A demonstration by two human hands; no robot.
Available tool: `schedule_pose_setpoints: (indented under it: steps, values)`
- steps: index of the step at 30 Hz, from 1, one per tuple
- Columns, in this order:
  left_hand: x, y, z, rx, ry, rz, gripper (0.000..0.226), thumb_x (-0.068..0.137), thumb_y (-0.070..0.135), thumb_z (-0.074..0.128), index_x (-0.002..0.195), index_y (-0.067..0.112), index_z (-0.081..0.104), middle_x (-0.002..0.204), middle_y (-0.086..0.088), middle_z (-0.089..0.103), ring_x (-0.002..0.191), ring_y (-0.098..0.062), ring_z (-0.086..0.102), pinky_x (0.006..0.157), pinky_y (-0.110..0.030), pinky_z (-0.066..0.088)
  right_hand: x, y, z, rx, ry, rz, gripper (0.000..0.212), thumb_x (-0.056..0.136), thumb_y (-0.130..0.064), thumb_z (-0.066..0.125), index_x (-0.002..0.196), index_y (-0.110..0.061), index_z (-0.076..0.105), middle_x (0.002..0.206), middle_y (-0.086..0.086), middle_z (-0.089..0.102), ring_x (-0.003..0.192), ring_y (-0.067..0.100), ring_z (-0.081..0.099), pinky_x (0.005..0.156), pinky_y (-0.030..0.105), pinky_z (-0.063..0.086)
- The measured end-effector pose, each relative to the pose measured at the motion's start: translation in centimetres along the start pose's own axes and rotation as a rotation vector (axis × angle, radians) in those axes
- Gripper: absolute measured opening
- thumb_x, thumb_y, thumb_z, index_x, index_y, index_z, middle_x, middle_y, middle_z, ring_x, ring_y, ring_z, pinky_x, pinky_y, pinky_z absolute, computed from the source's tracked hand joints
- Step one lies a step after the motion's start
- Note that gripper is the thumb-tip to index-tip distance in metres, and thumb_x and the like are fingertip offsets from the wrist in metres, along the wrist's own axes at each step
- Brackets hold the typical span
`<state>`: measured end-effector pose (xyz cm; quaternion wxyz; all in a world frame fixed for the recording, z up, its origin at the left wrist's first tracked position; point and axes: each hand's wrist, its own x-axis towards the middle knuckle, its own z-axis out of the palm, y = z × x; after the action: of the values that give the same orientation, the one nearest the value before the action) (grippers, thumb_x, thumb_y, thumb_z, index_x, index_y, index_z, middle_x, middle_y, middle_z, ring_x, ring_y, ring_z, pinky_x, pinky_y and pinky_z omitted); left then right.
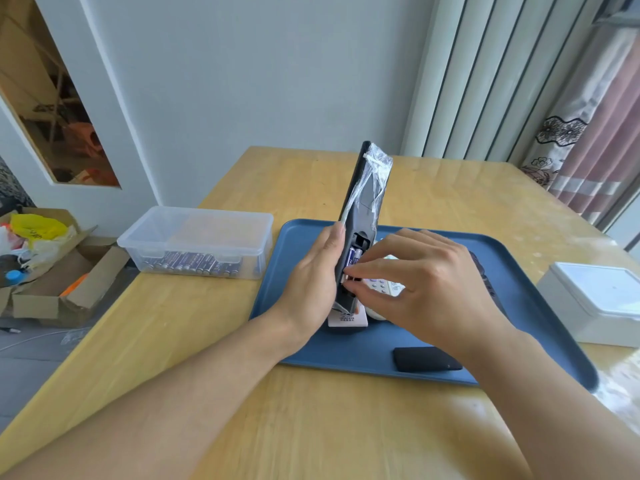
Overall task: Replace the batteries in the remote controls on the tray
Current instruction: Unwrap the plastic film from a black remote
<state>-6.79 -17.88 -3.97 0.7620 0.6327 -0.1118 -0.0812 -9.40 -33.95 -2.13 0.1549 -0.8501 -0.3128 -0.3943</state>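
Note:
My left hand [313, 278] holds a long dark remote [365, 202] upright over the blue tray [298, 244]; loose plastic wrap covers its upper half. Its battery bay is open, with purple batteries [354, 256] seated inside. The fingertips of my right hand [412, 282] pinch at the lower end of those batteries. Under my right hand lies a white remote [389, 287] with small buttons. A white cover piece [347, 320] rests on the tray below the dark remote. A black battery cover [427, 359] lies at the tray's front edge.
A clear plastic box [197, 240] with several purple batteries stands left of the tray on the wooden table [311, 427]. A white lidded box [597, 301] sits at the right. An open cardboard box [52, 271] with rubbish is on the floor at left.

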Motion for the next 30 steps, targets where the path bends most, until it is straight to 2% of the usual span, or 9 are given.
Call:
schedule_pose_setpoints:
  steps: [6,16,19,21,23,26,28,29,30]
  values:
    - [0.6,0.1,-0.3,0.002,-0.013,-0.017,0.096,0.074,0.093,0.045,0.148,0.032,0.049,0.155,0.006,0.048,0.145,-0.012,0.042,0.122,-0.048,0.027,0.5,-1.2,0.6,-0.116,0.068,-0.063,0.010,0.084,-0.019,0.070,0.076,-0.023,0.075,0.078,-0.006,0.068,0.067,0.023,0.055,0.061,0.035,0.041]
    - [0.4,1.2,-0.7,0.019,0.006,-0.073,0.089,0.076,0.092,0.042,0.143,0.034,0.055,0.146,0.009,0.057,0.139,-0.010,0.049,0.119,-0.049,0.032,0.6,-2.2,1.4,-0.138,0.102,-0.053,0.014,0.084,-0.010,0.062,0.079,-0.018,0.073,0.066,-0.003,0.059,0.060,0.024,0.051,0.054,0.040,0.042]
    - [0.0,1.9,-0.6,0.076,0.004,-0.073,0.071,0.096,0.076,0.027,0.126,0.027,0.069,0.115,0.006,0.074,0.109,-0.010,0.067,0.095,-0.036,0.049,0.5,-2.0,1.2,-0.073,0.026,-0.050,0.016,0.084,-0.009,0.061,0.088,-0.017,0.075,0.073,-0.002,0.061,0.064,0.022,0.052,0.055,0.039,0.045]
    - [-0.2,2.3,-0.6,0.121,-0.009,-0.059,0.072,0.100,0.070,0.020,0.116,0.025,0.073,0.098,0.005,0.074,0.093,-0.011,0.068,0.084,-0.033,0.049,0.5,-1.4,0.9,-0.050,-0.033,-0.066,0.018,0.086,-0.010,0.063,0.096,-0.019,0.076,0.080,-0.003,0.064,0.069,0.022,0.055,0.057,0.038,0.048]
    - [-0.1,2.5,-0.8,0.183,-0.012,-0.034,0.072,0.099,0.070,0.018,0.117,0.026,0.073,0.093,0.011,0.074,0.091,-0.009,0.068,0.088,-0.037,0.049,0.4,-1.0,0.7,-0.056,-0.074,-0.081,0.021,0.087,-0.012,0.065,0.101,-0.022,0.077,0.084,-0.004,0.067,0.072,0.022,0.057,0.058,0.038,0.050]
    - [-0.2,2.8,-0.9,0.250,-0.019,0.000,0.076,0.095,0.075,0.019,0.126,0.027,0.068,0.101,0.013,0.073,0.101,-0.008,0.067,0.104,-0.044,0.048,0.3,-0.9,0.6,-0.076,-0.095,-0.097,0.020,0.089,-0.012,0.066,0.102,-0.023,0.077,0.083,-0.004,0.066,0.071,0.021,0.055,0.058,0.037,0.049]
    - [-0.4,2.9,-0.8,0.269,-0.060,0.018,0.076,0.095,0.076,0.019,0.118,0.025,0.071,0.089,0.011,0.070,0.091,-0.010,0.068,0.094,-0.040,0.052,0.4,-0.9,0.4,-0.071,-0.103,-0.098,0.016,0.091,-0.014,0.067,0.100,-0.023,0.077,0.081,-0.004,0.065,0.070,0.020,0.054,0.058,0.036,0.048]
    - [-0.5,3.1,-0.7,0.279,-0.076,0.027,0.077,0.096,0.074,0.019,0.112,0.020,0.072,0.075,0.010,0.062,0.078,-0.003,0.059,0.086,-0.041,0.054,0.4,-0.8,0.3,-0.057,-0.111,-0.100,0.013,0.092,-0.017,0.068,0.099,-0.023,0.077,0.081,-0.004,0.065,0.070,0.020,0.054,0.057,0.036,0.048]
    - [-0.7,3.3,-0.5,0.301,-0.085,0.042,0.078,0.098,0.071,0.018,0.109,0.013,0.069,0.066,0.010,0.049,0.075,-0.003,0.056,0.085,-0.050,0.054,0.4,-0.8,0.3,-0.041,-0.122,-0.102,0.009,0.094,-0.020,0.069,0.098,-0.022,0.077,0.081,-0.004,0.065,0.070,0.020,0.055,0.057,0.036,0.048]
